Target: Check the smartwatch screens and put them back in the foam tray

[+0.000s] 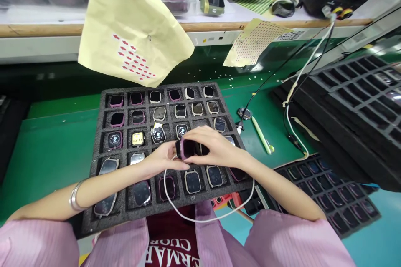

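My left hand (166,158) and my right hand (216,146) meet above a dark foam tray (97,150). Between their fingers is a purple-framed smartwatch (189,149), tilted with its dark screen up. A black piece (178,149) sits against its left side; I cannot make out what it is. From beside my left fingers a white cable (203,220) loops down in front of me and up to the right. Smartwatches, one with a lit yellow screen (138,138), lie in the tray's compartments, and some are hidden under my hands and forearms.
On the green bench to the right lie a light green pen (261,135), a round disc (244,113) and thin cables. Stacked black foam trays (338,133) stand at far right. Above the back edge hang yellow sheets (134,29) with red arrow stickers, below a shelf.
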Tool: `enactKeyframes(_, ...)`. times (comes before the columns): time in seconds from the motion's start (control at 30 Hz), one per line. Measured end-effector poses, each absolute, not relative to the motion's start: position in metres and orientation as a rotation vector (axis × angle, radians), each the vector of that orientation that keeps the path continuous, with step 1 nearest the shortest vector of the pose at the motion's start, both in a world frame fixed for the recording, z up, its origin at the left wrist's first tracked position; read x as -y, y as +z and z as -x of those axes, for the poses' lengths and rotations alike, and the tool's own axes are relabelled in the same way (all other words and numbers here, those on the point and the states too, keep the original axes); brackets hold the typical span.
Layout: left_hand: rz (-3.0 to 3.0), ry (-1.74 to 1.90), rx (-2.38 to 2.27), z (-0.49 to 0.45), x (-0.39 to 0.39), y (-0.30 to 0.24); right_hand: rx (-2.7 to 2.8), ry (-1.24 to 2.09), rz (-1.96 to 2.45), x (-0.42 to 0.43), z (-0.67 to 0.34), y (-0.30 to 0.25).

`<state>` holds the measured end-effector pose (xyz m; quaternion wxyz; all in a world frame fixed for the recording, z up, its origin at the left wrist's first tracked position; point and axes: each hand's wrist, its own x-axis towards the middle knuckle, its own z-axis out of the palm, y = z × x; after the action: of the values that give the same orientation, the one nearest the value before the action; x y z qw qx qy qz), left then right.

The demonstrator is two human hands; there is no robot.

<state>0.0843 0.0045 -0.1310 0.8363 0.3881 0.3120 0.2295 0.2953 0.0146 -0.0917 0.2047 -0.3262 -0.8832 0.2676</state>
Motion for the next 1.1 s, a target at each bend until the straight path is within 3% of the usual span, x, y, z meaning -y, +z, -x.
enactKeyframes(0.3, -0.853, 0.472, -0.798, -0.083, 0.005, -0.131, 2.768, 0.446, 0.934, -0.007, -0.275, -0.098)
enactKeyframes(0.6, -0.965, 0.376, -0.873, -0.079, 0.010, -0.137, 2.629, 0.451, 0.947, 0.008, -0.277, -0.122)
enactKeyframes(1.1, -1.016, 0.515, -0.751, -0.087, 0.002, -0.132, 2.420, 0.467, 0.758, 0.001, -0.282, -0.127)
